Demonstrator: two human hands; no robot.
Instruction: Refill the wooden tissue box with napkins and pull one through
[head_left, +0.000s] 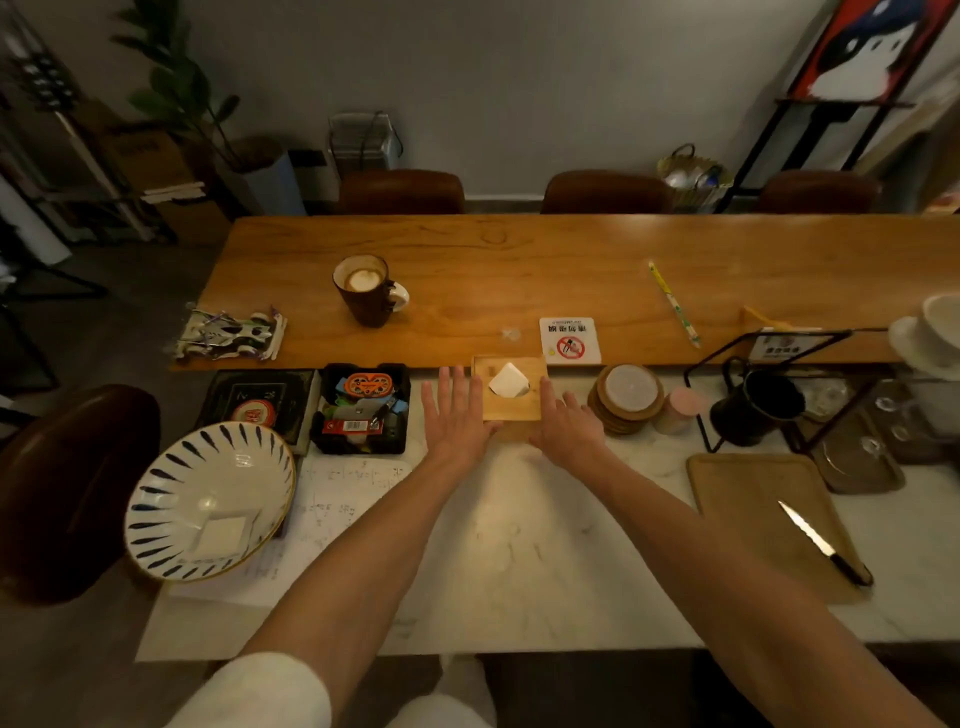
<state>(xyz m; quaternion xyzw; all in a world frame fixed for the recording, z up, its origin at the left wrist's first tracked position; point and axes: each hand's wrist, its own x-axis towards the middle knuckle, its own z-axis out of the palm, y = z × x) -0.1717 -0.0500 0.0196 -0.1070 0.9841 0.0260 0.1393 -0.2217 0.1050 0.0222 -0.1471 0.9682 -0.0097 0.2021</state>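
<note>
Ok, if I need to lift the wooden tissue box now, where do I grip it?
Grip the wooden tissue box by its left and right side walls, coming from the near edge. The left hand and right hand already flank it, open. Stay off the top: the napkin sticks up through the slot.

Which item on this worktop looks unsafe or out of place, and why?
The striped bowl at the left looks odd: it is tilted, with its rim past the counter edge. It may slip off. The tissue box sits square, a napkin poking out.
</note>
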